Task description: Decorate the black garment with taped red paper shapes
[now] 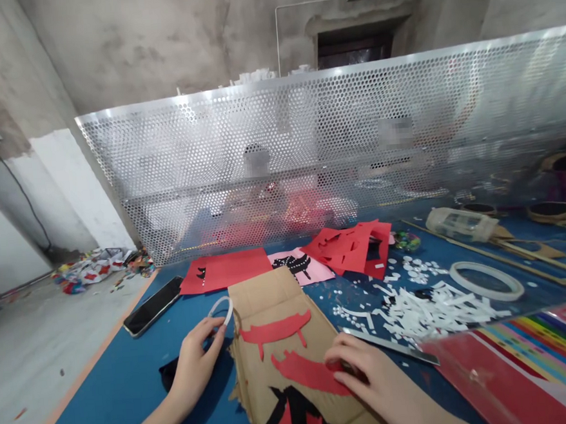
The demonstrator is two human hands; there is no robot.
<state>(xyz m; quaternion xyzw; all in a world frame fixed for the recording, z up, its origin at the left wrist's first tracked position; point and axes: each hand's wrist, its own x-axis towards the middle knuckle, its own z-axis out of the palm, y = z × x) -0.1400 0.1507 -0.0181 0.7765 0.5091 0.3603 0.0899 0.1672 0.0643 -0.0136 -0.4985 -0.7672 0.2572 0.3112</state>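
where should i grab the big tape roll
Probably grip the tape roll by its rim from above, thumb outside, fingers through the hole: it lies flat on the blue tabletop. Come from the right, away from the paper scraps.

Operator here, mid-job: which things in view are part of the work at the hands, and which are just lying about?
In work: left hand holding thin tape ring; right hand on red paper cutout; cardboard sheet.
Lying about: phone; steel ruler; white paper scraps; wider tape roll.
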